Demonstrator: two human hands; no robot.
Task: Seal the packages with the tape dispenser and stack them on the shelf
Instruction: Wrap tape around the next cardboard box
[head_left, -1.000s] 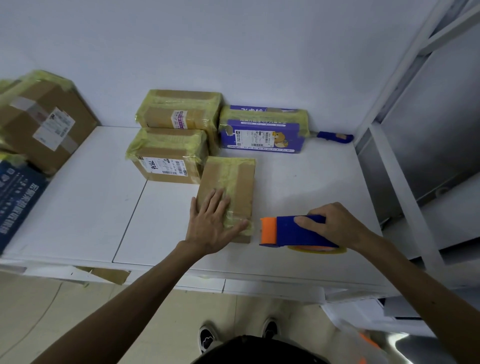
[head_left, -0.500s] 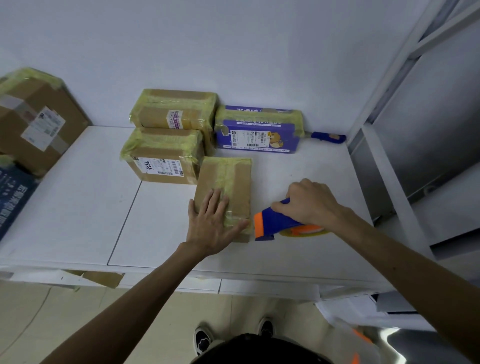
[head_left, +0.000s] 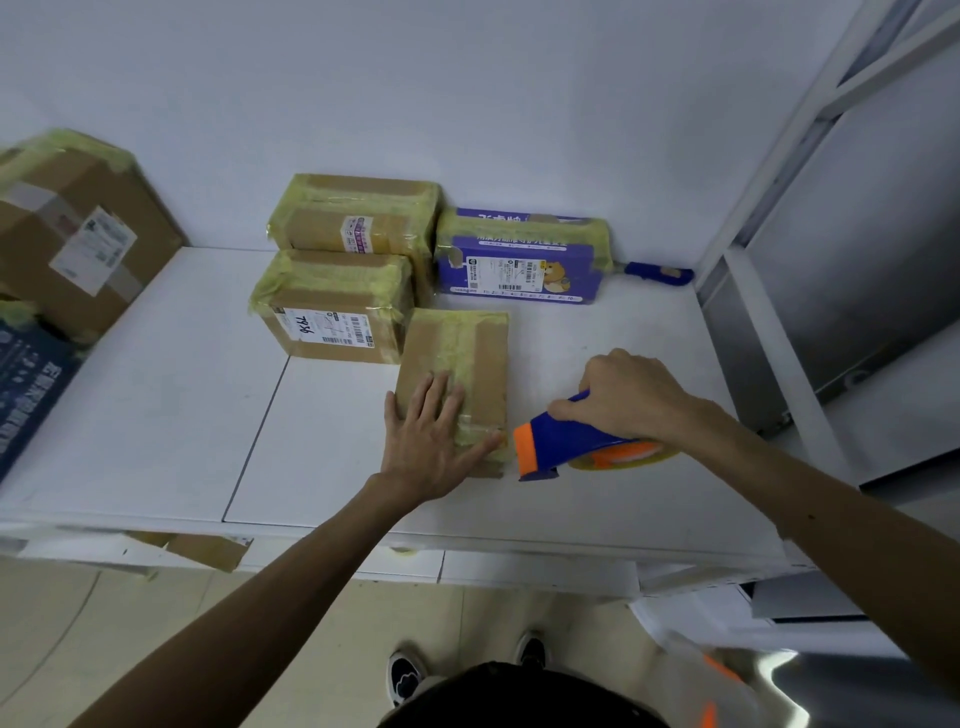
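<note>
A flat brown package (head_left: 464, 358) with yellowish tape lies on the white table (head_left: 156, 415). My left hand (head_left: 431, 436) presses flat on its near end, fingers straight. My right hand (head_left: 626, 397) grips the blue and orange tape dispenser (head_left: 566, 441), whose orange nose sits just right of the package's near corner. A yellow tape roll (head_left: 628, 457) shows under the hand.
Two taped brown boxes (head_left: 337, 306) (head_left: 358, 218) and a purple box (head_left: 519, 260) stand at the back by the wall. A blue handle (head_left: 657, 273) lies behind the purple box. A large box (head_left: 72, 228) sits far left. White shelf frame (head_left: 769, 332) rises on the right.
My right hand lifted the dispenser's handle and tipped its orange nose down, nearer the package's corner. My left hand stayed pressed on the package.
</note>
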